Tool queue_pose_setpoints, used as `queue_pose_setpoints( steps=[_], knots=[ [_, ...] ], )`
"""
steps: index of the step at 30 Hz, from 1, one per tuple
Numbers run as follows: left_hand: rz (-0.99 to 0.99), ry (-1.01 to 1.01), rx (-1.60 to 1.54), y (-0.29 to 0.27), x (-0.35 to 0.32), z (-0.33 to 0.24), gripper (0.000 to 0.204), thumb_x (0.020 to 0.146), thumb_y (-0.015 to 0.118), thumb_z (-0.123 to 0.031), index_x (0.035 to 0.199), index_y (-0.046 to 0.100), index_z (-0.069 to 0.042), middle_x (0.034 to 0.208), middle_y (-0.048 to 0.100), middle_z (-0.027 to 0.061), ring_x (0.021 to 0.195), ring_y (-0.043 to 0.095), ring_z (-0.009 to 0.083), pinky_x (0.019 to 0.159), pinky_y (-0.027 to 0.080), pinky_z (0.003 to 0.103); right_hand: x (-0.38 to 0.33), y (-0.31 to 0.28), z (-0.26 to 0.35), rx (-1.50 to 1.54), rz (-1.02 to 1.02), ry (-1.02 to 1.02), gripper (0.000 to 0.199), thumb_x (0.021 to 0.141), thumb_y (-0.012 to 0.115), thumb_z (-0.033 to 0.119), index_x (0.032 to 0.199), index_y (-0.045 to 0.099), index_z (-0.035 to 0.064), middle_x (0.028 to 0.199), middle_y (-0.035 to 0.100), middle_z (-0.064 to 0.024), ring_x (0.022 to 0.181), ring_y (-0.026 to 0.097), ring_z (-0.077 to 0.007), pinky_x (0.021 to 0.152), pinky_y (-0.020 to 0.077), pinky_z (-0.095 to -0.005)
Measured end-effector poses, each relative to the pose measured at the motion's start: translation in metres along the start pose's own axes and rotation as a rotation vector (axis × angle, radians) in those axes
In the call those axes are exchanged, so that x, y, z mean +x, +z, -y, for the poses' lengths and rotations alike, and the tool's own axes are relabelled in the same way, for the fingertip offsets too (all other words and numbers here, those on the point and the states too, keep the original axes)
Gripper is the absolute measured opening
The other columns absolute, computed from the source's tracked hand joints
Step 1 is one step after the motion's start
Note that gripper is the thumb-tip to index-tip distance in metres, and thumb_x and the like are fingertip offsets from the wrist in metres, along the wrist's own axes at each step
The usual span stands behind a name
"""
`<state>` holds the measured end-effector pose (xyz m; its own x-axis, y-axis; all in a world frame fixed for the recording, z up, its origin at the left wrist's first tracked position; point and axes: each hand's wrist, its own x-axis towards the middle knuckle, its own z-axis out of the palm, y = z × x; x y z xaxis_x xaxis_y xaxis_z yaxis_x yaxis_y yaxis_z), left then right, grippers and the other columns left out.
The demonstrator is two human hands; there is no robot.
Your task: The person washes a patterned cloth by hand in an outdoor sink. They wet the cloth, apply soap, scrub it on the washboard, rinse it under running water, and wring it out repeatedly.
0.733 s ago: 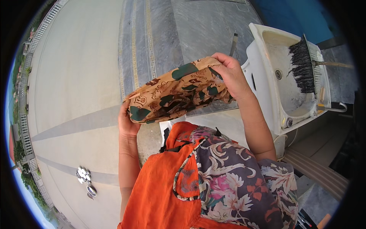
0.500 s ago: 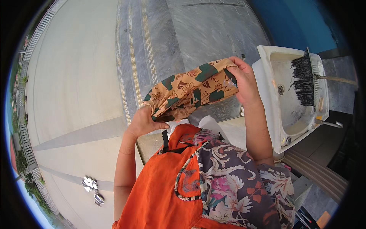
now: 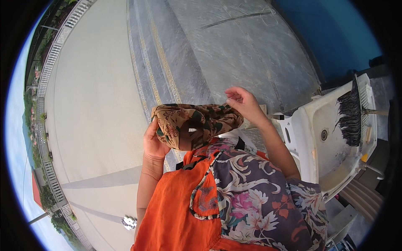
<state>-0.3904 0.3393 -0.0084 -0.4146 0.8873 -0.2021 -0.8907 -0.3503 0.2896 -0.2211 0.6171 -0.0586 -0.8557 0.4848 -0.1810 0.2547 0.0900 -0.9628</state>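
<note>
A tan patterned cloth (image 3: 179, 125) with dark green patches and brown flowers hangs bunched in front of my chest, with folds running to its right end. My left hand (image 3: 155, 140) grips its left end, the fingers partly hidden behind the fabric. Just above the right end is my right hand (image 3: 247, 106), its thumb and fingers apart and nothing visible between them. Whether its lower edge touches the cloth is hard to tell.
At the right stands a white sink (image 3: 312, 138) with a drain and a tap (image 3: 372, 169). A black-bristled broom (image 3: 349, 119) rests across it. Grey marble flooring (image 3: 234, 54) meets pale paving (image 3: 92, 96) at the left, with a balustrade (image 3: 52, 62) beyond.
The cloth went from stretched open between both hands to bunched and lower. My right hand let go of its end. The view has shifted, with the sink farther right.
</note>
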Motion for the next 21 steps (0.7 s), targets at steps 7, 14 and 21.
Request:
queue_pose_setpoints(
  steps=[7, 14, 21],
  knots=[
    [-0.049, -0.097, 0.246, 0.073, 0.175, -0.048, 0.050, 0.094, 0.062, -0.025, 0.135, 0.049, -0.001, 0.130, 0.060, 0.0151, 0.117, 0.059, 0.0287, 0.100, 0.049, 0.042, 0.128, -0.018, 0.082, -0.010, 0.312, -0.137, 0.029, 0.094, 0.062, 0.023, 0.113, 0.061, 0.0016, 0.096, 0.065, -0.0164, 0.087, 0.065, -0.0240, 0.076, 0.0501, -0.0365],
    [-0.279, -0.187, 0.659, 0.063, 0.338, -0.094, 0.043, 0.090, 0.069, -0.016, 0.128, 0.055, 0.000, 0.123, 0.064, 0.0125, 0.111, 0.063, 0.0242, 0.095, 0.052, 0.037, 0.240, -0.146, 0.106, 0.488, -0.383, -0.153, 0.019, 0.100, 0.053, 0.015, 0.109, 0.062, 0.0005, 0.091, 0.061, 0.0008, 0.085, 0.056, -0.0071, 0.080, 0.0467, -0.0235],
    [-0.046, -0.303, 2.727, -0.017, 0.524, -0.123, 0.072, 0.075, 0.083, -0.033, 0.131, 0.050, -0.002, 0.117, 0.060, 0.0203, 0.106, 0.061, 0.0354, 0.086, 0.052, 0.041, 0.311, -0.237, 0.163, 0.229, -0.567, -0.224, 0.011, 0.097, 0.053, 0.007, 0.102, 0.060, 0.0005, 0.083, 0.065, -0.0023, 0.076, 0.059, -0.0087, 0.071, 0.0491, -0.0259]
  ],
)
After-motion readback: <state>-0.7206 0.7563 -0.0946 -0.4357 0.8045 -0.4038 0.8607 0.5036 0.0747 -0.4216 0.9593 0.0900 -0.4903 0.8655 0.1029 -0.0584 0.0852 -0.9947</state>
